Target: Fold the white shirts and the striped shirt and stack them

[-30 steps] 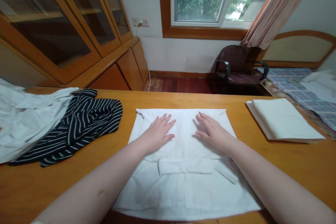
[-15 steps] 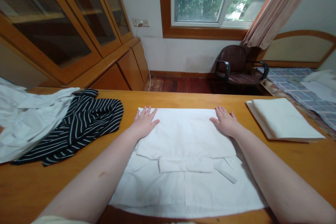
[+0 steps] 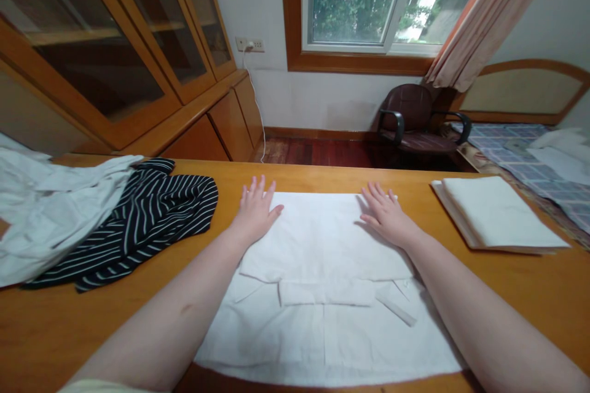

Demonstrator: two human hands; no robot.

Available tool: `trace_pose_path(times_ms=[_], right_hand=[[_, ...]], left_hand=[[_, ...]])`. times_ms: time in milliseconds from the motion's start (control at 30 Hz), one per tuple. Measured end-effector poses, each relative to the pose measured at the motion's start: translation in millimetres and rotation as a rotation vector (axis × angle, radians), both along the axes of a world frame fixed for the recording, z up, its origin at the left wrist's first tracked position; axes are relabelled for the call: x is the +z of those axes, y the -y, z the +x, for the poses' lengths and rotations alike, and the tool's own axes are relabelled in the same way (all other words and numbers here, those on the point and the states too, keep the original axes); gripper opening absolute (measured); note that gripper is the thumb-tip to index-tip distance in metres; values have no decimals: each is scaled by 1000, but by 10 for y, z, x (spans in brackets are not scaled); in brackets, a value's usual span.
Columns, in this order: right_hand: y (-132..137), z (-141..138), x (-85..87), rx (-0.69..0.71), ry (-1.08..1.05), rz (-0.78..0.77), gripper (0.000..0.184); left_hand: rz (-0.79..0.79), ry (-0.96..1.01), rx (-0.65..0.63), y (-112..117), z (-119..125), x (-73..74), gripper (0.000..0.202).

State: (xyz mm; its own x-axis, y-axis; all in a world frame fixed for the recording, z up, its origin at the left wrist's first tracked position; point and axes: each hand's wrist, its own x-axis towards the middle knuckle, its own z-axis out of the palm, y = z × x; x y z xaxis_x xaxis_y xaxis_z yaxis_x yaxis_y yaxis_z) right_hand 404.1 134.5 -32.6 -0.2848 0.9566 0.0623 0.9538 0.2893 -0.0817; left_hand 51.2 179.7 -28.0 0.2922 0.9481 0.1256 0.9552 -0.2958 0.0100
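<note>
A white garment (image 3: 322,239) with a waist belt lies on the wooden table in front of me, its upper part folded over into a straight far edge. My left hand (image 3: 255,212) rests at its far left corner, fingers spread and palm down. At the far right corner is my right hand (image 3: 385,215), also open with its fingers apart; whether the palm presses the cloth I cannot tell. A loose strap (image 3: 396,308) shows on the lower right of the garment. Neither hand grips anything.
A black-and-white striped garment (image 3: 152,215) and rumpled white clothes (image 3: 55,202) lie on the left of the table (image 3: 258,171). A folded white stack (image 3: 507,212) lies on the right. Beyond are a glass-door cabinet (image 3: 221,95), an armchair (image 3: 410,116) and a bed (image 3: 530,147).
My right hand has shifted slightly left and inward over the cloth. My left hand has moved a little away from me, its fingertips now past the garment's far edge. The garment stays put.
</note>
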Motion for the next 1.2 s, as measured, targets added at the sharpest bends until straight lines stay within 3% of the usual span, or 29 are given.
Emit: trace_pose_path(times_ms=[67, 167, 300, 500, 667, 767, 867, 933, 1033, 1100, 1200], right_hand=[[41, -121, -16, 192, -63, -46, 67], [75, -248, -76, 303, -80, -108, 65], [47, -227, -151, 204, -18, -115, 67], [-17, -6, -209, -66, 52, -76, 73], [-142, 110, -185, -77, 102, -98, 71], [-298, 30, -81, -118, 162, -61, 66], [-368, -258, 55, -136, 200, 70, 60], [-297, -529, 98, -86, 159, 115, 59], [-56, -851, 31, 8, 57, 19, 65], [117, -904, -59, 29, 20, -56, 67], [296, -740, -145, 19, 6, -92, 67]], left_hand=[[-81, 9, -229, 64, 70, 7, 62], [-225, -6, -349, 129, 143, -31, 60], [-274, -17, -269, 85, 116, -107, 62], [-221, -42, -24, -25, -35, -157, 67], [-205, -63, -3, -146, -64, -144, 57], [-165, -93, 17, -297, 73, -44, 55], [-144, -45, 30, -337, 386, 95, 55], [-220, 70, 4, -223, 631, 130, 56], [-349, 130, -86, 101, 854, 24, 56], [-298, 97, -107, 311, 830, -100, 59], [-200, 47, -128, 483, 578, -210, 61]])
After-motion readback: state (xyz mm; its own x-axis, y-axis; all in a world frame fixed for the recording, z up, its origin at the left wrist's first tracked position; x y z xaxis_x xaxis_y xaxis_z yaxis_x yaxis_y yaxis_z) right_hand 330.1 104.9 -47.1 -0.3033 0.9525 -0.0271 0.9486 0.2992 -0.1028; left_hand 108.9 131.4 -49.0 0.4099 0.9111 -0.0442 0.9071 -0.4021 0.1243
